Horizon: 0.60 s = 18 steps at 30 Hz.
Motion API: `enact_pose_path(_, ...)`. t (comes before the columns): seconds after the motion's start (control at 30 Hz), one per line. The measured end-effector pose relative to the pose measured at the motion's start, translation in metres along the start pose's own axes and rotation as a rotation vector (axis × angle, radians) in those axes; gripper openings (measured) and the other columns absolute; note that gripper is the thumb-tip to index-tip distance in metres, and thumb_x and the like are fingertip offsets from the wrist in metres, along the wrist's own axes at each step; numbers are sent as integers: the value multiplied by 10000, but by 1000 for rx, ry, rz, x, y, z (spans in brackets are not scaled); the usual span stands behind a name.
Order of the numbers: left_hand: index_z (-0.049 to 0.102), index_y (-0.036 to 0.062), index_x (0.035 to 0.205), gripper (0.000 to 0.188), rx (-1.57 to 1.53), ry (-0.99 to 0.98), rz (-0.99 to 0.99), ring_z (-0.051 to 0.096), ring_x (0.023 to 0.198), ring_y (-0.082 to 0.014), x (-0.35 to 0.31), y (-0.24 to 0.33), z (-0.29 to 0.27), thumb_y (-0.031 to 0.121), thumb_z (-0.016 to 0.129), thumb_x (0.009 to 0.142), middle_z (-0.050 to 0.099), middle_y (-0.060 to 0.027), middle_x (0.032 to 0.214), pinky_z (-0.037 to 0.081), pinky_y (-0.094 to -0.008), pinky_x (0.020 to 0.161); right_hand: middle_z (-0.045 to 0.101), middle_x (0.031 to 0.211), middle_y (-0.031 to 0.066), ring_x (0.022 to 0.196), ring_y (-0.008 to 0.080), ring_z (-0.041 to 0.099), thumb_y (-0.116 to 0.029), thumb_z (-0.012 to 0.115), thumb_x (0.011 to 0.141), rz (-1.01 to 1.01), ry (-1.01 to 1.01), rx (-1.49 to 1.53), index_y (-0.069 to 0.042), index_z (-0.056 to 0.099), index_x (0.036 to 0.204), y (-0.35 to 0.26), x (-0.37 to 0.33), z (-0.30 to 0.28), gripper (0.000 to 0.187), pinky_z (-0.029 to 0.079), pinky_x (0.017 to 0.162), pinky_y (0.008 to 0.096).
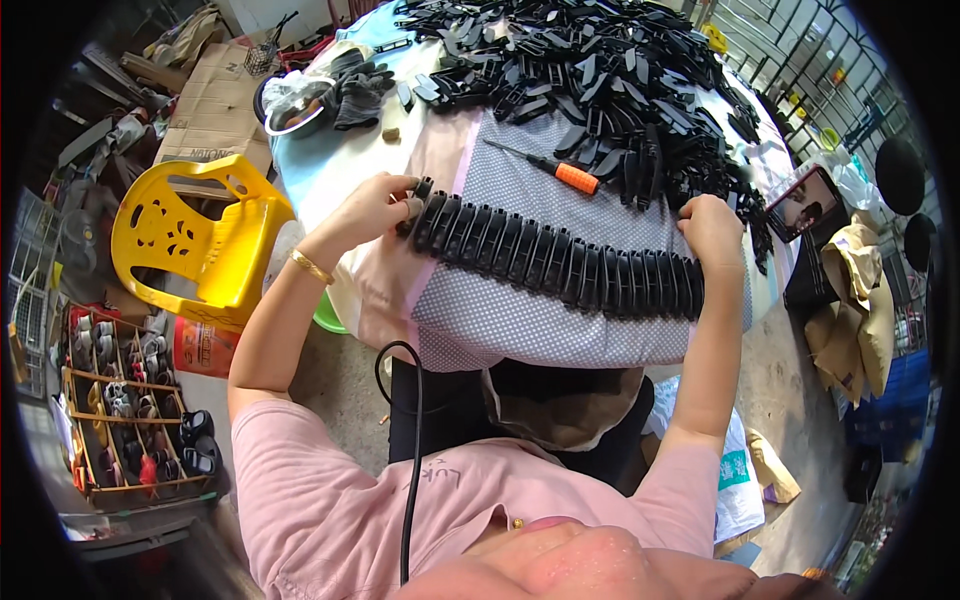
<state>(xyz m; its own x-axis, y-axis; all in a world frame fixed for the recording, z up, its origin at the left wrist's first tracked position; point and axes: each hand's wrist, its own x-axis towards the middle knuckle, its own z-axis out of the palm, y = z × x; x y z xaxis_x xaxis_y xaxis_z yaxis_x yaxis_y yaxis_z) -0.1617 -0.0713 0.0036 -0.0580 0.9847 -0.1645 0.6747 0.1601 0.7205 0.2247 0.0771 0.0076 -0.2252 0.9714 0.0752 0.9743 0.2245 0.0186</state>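
Note:
A long, slightly curved row of black plastic pieces [545, 255] stands side by side across the dotted cloth [500, 320] in front of me. At the row's left end my left hand [378, 212] is closed, its thumb and fingers pinching the end piece. My right hand [712, 232] is beyond the right end of the row, fingers curled in; whatever they hold is hidden. Behind the row lies a screwdriver with an orange handle [577, 178], its shaft pointing left. A large heap of loose black plastic pieces [590, 70] covers the far side of the table.
A metal bowl [300, 108] and dark gloves [360, 90] sit at the far left of the table. Left of it stands a yellow plastic chair [205, 245], with a shoe rack [125, 410] nearer. A phone [806, 203] is propped at the right. A black cable [412, 470] hangs before me.

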Motion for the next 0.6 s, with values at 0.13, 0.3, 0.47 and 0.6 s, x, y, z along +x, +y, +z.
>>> enact_pose_path(0.13,611,28,1012,242,155,-41,-16,529,591,-139,-6,12,-1,109,523,802,547,-69,642,435,-283,546,651,839,118,837,279,626,-196,687,711,25,-15,-19,-112,681,869,-2,0,2,179,486,743,376)
enact_pose_path(0.3,606,24,1011,244,591,-8,54,574,666,-230,9,27,-8,158,531,821,596,-121,742,456,-329,636,645,853,135,834,294,621,-186,662,734,-24,62,75,-103,674,879,1,-3,2,168,481,734,386)
enact_pose_path(0.47,608,7,1008,364,419,240,449,594,821,-309,58,85,28,318,560,823,604,-178,851,464,-369,746,655,756,77,668,141,610,-114,613,793,-256,372,743,-17,651,918,-22,-1,-20,162,472,629,247)
enact_pose_path(0.6,646,-14,831,401,538,248,338,598,784,-338,138,105,75,377,597,759,619,-209,773,471,-379,729,647,754,21,644,54,574,-65,637,797,-313,377,1086,7,652,924,-50,-9,-23,146,467,600,183)
